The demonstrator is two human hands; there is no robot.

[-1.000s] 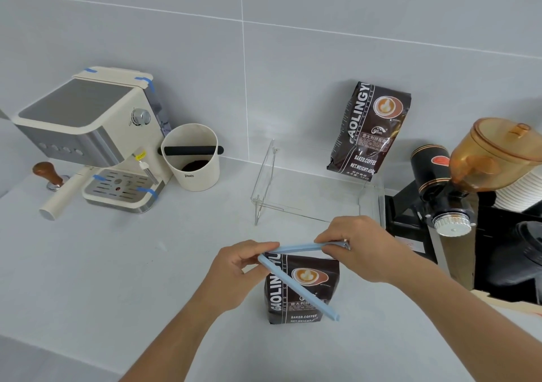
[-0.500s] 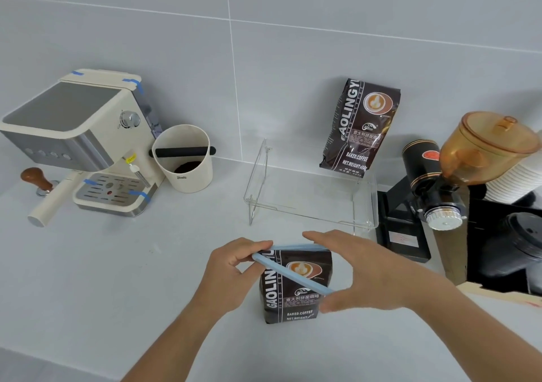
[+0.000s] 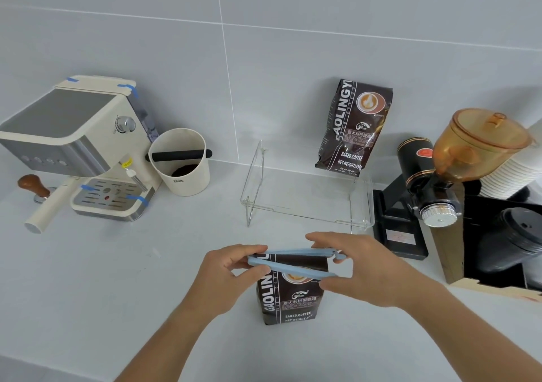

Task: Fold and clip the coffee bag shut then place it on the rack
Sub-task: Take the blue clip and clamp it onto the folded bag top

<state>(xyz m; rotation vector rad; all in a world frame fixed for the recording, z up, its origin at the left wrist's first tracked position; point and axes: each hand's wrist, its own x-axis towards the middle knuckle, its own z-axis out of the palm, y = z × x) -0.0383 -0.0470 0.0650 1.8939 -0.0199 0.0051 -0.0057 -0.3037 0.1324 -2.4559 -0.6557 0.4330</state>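
Note:
A dark brown coffee bag stands upright on the grey counter, its top folded down. A long light-blue clip straddles the folded top, its two arms still a little apart at the right end. My left hand pinches the clip's hinged left end. My right hand presses the clip's right end, fingers over the back arm and thumb under the front arm. Behind the bag stands a clear acrylic rack, with a second coffee bag leaning on the wall at its back right.
An espresso machine with a portafilter and a wooden tamper sits at the left. A cream knock box is beside it. A black grinder with an amber hopper, stacked paper cups and black lids crowd the right.
The clip's front arm has swung up from a steep slant to nearly level with the back arm. My right hand moved to squeeze its free end; the view shifted slightly.

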